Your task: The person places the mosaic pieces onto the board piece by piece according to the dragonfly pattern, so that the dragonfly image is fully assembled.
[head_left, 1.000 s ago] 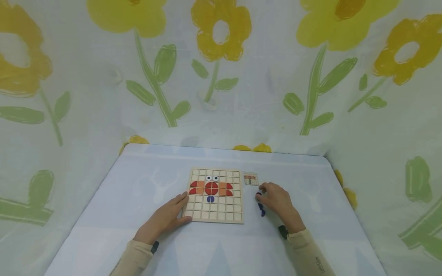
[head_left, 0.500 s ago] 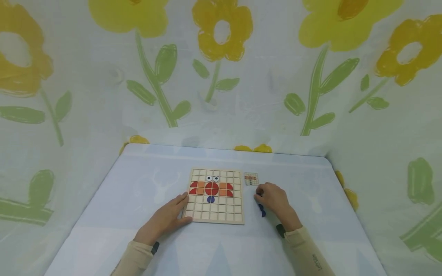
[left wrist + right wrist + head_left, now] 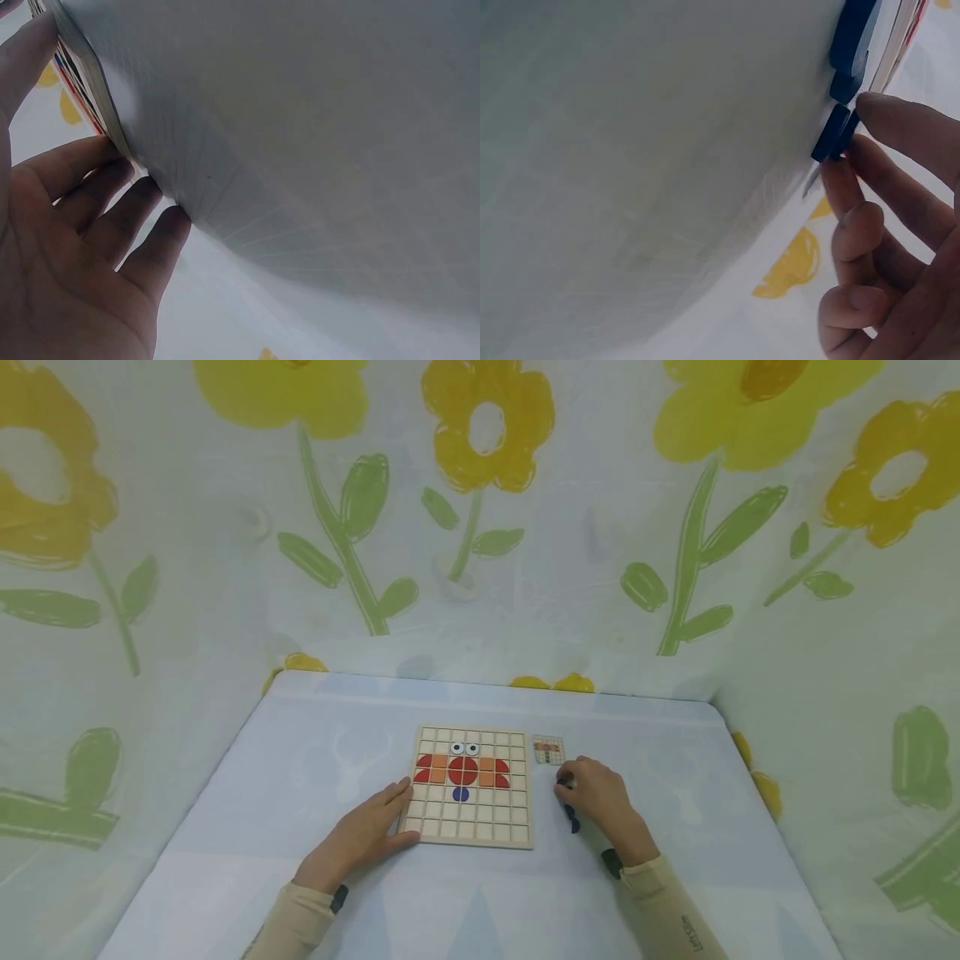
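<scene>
A square wooden grid board (image 3: 474, 823) lies on the table, with red, orange and blue tiles and two round eye tiles set in its cells. My left hand (image 3: 362, 837) rests along its left edge, fingers extended; in the left wrist view the fingertips of the left hand (image 3: 90, 247) touch the board's side (image 3: 94, 90). Right of the board, my right hand (image 3: 598, 793) pinches a small dark blue tile (image 3: 831, 133) between thumb and fingers, low at the table. More blue tiles (image 3: 855, 34) lie in a row beside it. The pinched tile's full shape is hidden.
A small pattern card (image 3: 549, 749) printed with a similar figure lies by the board's upper right corner, just beyond my right hand. The pale table (image 3: 315, 727) ends at a flower-print cloth wall (image 3: 570, 568) behind and at both sides.
My right hand's thumb and fingers have closed together on a blue tile after dipping slightly left. My left hand stays at the board's edge, and the tiles on the board look the same.
</scene>
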The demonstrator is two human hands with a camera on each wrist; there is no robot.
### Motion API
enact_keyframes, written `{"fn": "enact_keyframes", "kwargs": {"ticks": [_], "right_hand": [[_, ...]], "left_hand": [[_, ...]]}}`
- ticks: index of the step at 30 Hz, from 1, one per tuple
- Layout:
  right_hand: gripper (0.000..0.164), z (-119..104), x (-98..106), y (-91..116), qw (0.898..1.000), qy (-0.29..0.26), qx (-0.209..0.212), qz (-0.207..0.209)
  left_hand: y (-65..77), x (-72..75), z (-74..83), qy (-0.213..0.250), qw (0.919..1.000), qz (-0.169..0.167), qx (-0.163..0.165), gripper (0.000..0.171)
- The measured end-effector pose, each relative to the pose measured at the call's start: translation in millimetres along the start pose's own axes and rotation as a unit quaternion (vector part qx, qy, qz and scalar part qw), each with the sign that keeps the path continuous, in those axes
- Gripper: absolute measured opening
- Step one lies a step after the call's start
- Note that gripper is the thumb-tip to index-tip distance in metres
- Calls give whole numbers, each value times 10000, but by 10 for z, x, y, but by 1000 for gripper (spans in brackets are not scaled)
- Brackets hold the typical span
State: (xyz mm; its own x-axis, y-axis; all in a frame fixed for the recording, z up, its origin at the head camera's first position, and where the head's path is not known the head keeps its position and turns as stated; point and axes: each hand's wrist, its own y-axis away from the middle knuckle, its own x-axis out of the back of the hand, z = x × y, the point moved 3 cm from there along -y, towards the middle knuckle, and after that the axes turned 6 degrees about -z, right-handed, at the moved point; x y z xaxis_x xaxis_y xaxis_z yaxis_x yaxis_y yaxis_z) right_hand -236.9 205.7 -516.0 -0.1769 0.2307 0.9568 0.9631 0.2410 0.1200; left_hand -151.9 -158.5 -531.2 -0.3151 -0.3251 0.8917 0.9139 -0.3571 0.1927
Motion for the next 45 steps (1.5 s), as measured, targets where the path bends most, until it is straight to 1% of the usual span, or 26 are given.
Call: {"fn": "enact_keyframes", "kwargs": {"ticks": [3,5,10,15,21,25,28,31,33,38,45], "right_hand": [[20,-24,5,6,9997,-3,144,203],[20,-66,11,10,9987,-41,317,396],[20,-226,28,25,9940,-88,713,826],[21,-418,-1,35,9888,-146,1155,934],[22,-675,-90,79,9766,-253,1903,966],[24,-883,-126,95,9689,-250,2294,894],[23,-1046,-156,87,9682,-207,2415,619],[22,-1190,-204,72,9696,-133,2421,319],[21,-1272,-238,64,9695,-49,2444,191],[20,-1435,-302,59,9655,88,2602,58],[16,-1522,-363,46,9681,478,2457,-117]], "left_hand": [[-1,-2,6,3,10000,-23,6,83],[2,4,12,11,10000,-27,15,83],[11,25,40,78,10000,-18,-40,82],[12,30,53,47,10000,10,-69,82],[4,18,45,161,9998,40,-113,82],[-1,0,23,82,10000,26,-43,83],[-3,-6,15,16,10000,30,12,83],[-2,-3,17,71,10000,50,-19,82],[0,-4,17,94,9999,50,-54,82],[14,-7,16,49,10000,66,-43,82],[9,16,37,94,9999,78,-5,83]]}}
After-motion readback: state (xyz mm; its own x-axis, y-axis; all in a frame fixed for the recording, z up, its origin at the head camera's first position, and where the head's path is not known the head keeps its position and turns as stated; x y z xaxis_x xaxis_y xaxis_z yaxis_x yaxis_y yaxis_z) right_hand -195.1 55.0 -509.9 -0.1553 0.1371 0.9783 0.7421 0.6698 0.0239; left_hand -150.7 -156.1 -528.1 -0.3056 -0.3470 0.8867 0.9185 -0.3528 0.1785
